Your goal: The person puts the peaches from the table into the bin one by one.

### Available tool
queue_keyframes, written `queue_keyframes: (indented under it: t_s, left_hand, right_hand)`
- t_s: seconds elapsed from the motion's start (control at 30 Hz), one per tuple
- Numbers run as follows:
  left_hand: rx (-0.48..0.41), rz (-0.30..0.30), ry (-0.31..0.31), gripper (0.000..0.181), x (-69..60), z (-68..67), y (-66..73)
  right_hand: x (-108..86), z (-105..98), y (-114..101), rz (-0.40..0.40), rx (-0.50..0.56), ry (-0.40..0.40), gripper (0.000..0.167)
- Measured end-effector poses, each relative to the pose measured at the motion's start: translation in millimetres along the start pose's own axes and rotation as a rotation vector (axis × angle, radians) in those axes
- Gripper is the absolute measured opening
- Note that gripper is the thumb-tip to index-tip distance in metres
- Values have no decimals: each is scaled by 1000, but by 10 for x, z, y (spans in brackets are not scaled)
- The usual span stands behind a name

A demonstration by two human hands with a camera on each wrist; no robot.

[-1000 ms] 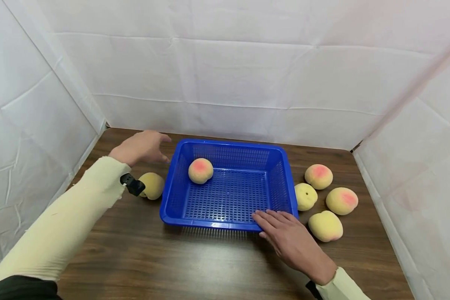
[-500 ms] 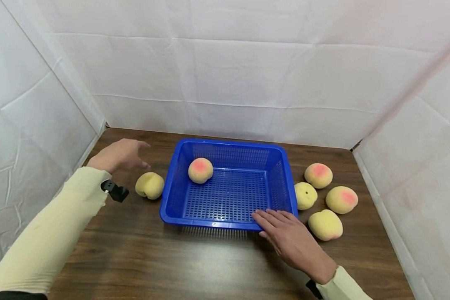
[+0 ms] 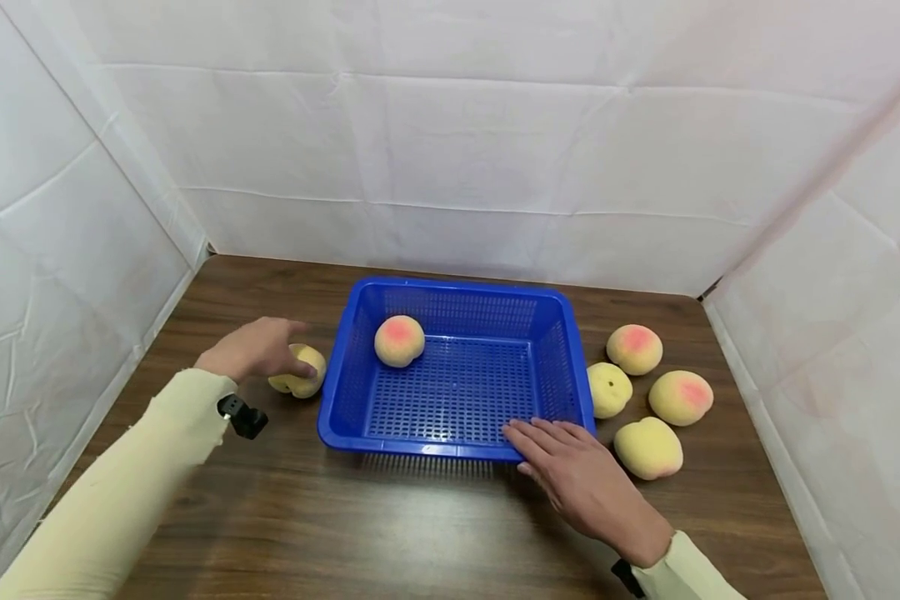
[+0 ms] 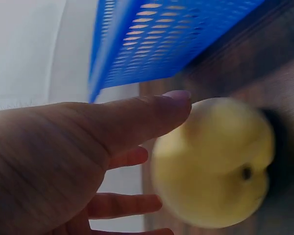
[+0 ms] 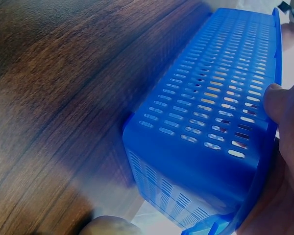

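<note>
- One peach on table, just beside left edge of basket
- Left hand at peach, fingers spread, released
- Right hand pinches basket's near-right rim
- Wide table strip before near edge

Rocking long pale cream sleeves, kinda scruffy near the left cuff, with a chunky black wrist camera there and some black gadget half-hidden by the right cuff.

White sheeting around a wooden table
</note>
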State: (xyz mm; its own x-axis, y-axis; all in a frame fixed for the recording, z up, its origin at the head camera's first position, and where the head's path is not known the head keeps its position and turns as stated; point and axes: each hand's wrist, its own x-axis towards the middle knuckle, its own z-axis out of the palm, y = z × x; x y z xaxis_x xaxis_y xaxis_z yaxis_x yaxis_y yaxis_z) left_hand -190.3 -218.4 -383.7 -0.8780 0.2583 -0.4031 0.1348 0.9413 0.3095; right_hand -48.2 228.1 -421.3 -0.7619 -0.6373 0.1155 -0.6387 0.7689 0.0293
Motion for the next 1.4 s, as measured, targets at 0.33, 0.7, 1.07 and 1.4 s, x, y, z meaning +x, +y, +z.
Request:
queue_keyframes:
  t_s: [0.33,0.7,1.07,1.4]
  left_hand:
    - [-64,23,91,83,67,457,-9]
    - [-76,48,144,79,123,538,-23]
    - [-68,66,224,60,102,511,-50]
    - [-66,50,254,58,72,446,-61]
  right_hand:
    - [2,5,3,-13,-18,17,49]
    - [4,-8,-1,-5,-20,8,48]
    - [12,-3,-13,-10,-1,10,50]
    - [15,-28,-8,6,33,-9,48]
